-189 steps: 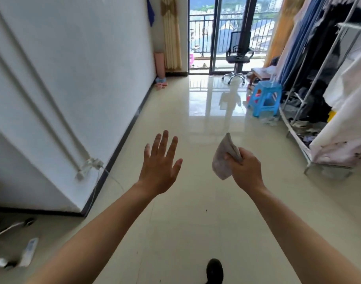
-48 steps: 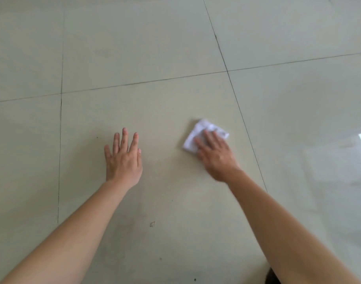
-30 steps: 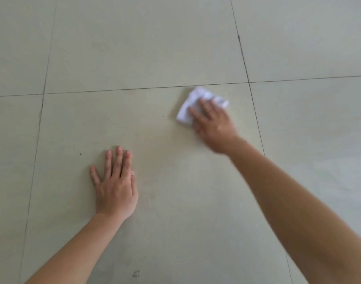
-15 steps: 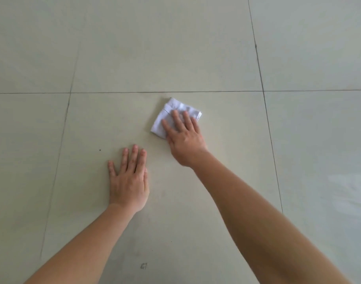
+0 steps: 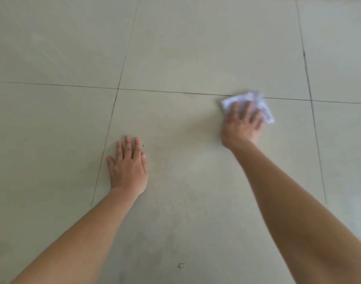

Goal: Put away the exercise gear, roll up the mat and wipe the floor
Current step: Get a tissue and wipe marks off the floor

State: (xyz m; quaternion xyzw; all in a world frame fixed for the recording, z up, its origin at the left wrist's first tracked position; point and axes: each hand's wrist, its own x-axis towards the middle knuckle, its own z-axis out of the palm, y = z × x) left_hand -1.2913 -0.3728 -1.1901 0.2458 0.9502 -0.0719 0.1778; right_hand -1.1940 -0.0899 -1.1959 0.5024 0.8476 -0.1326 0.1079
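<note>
Now the right hand (image 5: pixel 242 126), fingers spread flat, presses the crumpled white cloth (image 5: pixel 266 113) onto the pale tiled floor (image 5: pixel 175 48), far right; the left hand (image 5: pixel 127 167) lies flat, empty. Best overlap strokes, pressing evenly.

A small pale scrap (image 5: pixel 181 265) near the bottom edge, tiny dark specks (image 5: pixel 148 119) farther up.

Forearms bare up to frame edge; left hand (image 5: pixel 127 171), right hand (image 5: pixel 240 126) bare (right one blurred).
</note>
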